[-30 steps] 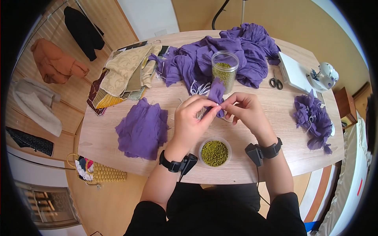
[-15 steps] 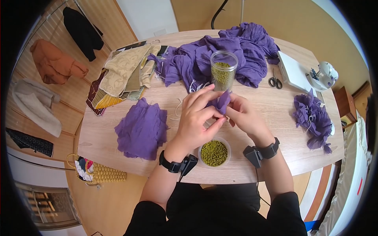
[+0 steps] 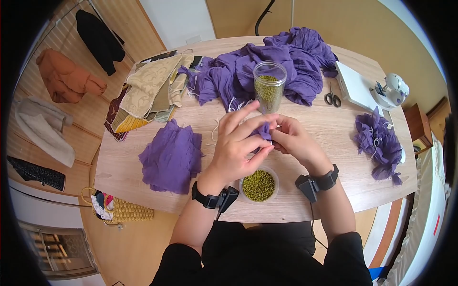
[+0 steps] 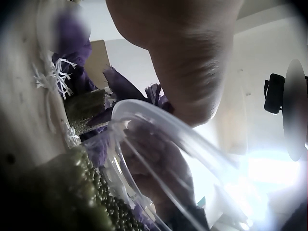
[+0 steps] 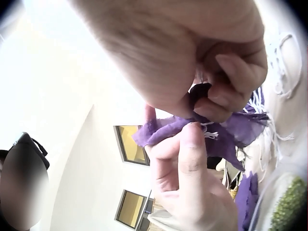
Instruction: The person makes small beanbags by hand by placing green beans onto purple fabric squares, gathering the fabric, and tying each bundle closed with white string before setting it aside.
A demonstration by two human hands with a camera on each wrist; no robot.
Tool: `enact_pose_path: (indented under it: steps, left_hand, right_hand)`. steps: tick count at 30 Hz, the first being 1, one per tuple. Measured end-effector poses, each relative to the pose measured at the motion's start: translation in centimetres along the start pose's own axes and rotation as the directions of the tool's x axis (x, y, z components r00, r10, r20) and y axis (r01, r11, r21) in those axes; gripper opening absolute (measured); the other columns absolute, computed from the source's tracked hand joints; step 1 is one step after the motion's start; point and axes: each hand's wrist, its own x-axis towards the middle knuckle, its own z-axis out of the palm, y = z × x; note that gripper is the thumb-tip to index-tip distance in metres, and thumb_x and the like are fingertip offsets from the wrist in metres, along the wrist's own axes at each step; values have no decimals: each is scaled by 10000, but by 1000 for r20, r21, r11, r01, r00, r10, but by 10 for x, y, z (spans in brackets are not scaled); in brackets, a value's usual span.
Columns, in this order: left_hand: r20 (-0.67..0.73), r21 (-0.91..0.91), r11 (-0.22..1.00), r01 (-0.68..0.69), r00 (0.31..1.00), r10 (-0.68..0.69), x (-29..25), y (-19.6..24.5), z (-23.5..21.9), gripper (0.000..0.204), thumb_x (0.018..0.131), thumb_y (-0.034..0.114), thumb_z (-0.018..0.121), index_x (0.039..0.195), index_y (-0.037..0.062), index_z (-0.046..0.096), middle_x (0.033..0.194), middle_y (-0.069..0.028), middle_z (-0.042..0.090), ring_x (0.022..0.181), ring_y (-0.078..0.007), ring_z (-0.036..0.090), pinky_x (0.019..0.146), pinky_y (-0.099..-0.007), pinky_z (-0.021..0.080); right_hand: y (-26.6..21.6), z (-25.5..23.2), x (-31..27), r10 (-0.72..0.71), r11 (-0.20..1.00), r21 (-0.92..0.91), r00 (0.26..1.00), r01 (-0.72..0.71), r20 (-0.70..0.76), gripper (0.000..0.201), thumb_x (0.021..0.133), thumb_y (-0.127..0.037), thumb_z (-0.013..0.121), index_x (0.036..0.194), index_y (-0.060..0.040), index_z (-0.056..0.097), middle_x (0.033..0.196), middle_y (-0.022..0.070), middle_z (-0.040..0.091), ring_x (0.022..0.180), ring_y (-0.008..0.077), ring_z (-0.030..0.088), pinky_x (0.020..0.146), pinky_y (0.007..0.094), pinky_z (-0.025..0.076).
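Both hands meet over the middle of the table around a small purple cloth piece [image 3: 262,131]. My left hand [image 3: 236,148] pinches it between thumb and fingers, with the index finger lifted and extended. From the other side, my right hand [image 3: 300,143] grips the gathered cloth with curled fingers. White string [image 5: 210,134] shows beside the left thumb in the right wrist view. Below the hands stands a clear bowl [image 3: 258,201] of green beans [image 3: 258,184]. Beyond them is a clear jar [image 3: 270,101] with more green beans. The gathered part of the cloth is mostly hidden by the fingers.
A stack of purple cloth squares [image 3: 171,157] lies at the left, patterned fabrics [image 3: 150,88] behind it. Crumpled purple fabric [image 3: 305,71] spreads along the back. Scissors [image 3: 332,99], a white sewing machine [image 3: 396,90] and a tied purple bundle [image 3: 379,145] are at the right.
The purple cloth stood up above the fingers and is now lower, gathered between the hands. The left fingers have lifted and spread over it. The right hand has come slightly nearer my body.
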Motion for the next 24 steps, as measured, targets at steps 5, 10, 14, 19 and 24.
enact_pose_path:
  steps: [5, 10, 14, 19, 24]
  left_hand:
    - [-32, -83, 996, 32, 999, -34, -3, -8, 6, 164, 773, 77, 861, 868, 96, 729, 1095, -99, 734, 1077, -318, 681, 984, -461, 469]
    - [-57, -147, 984, 103, 992, -112, -5, -8, 6, 162, 799, 68, 850, 898, 77, 723, 982, -92, 723, 933, -289, 681, 906, -412, 493]
    - [-32, -218, 926, 308, 946, -322, -9, -6, 7, 157, 817, 69, 847, 930, 76, 739, 970, -77, 727, 914, -264, 674, 853, -375, 498]
    - [-138, -58, 976, 212, 966, -218, 0, -4, 4, 155, 823, 68, 843, 947, 83, 751, 962, -52, 738, 917, -250, 669, 854, -359, 503]
    - [-82, -63, 996, 59, 995, -64, 1, -9, 4, 125, 839, 39, 825, 934, 80, 755, 971, -50, 746, 934, -244, 679, 852, -351, 513]
  right_hand:
    - [8, -5, 5, -56, 997, -51, 998, 58, 37, 78, 1039, -129, 630, 999, -77, 588, 746, -42, 607, 617, 10, 487, 522, 205, 331]
    - [1, -5, 2, -4, 1000, 20, 1000, 4, 24, 107, 1061, -153, 631, 997, -80, 585, 730, -45, 596, 612, 7, 481, 527, 193, 318]
    - [0, -1, 2, -18, 998, 59, 1000, 18, -5, 101, 1062, -148, 626, 998, -81, 585, 719, -51, 589, 607, 7, 478, 523, 193, 313]
    - [6, -3, 4, -82, 995, -51, 996, 83, 17, 94, 1057, -128, 627, 995, -66, 591, 724, -50, 602, 612, 12, 497, 526, 197, 330]
    - [3, -1, 2, -50, 997, -64, 999, 51, 17, 100, 1058, -126, 622, 993, -52, 609, 733, -38, 612, 619, 16, 512, 532, 194, 345]
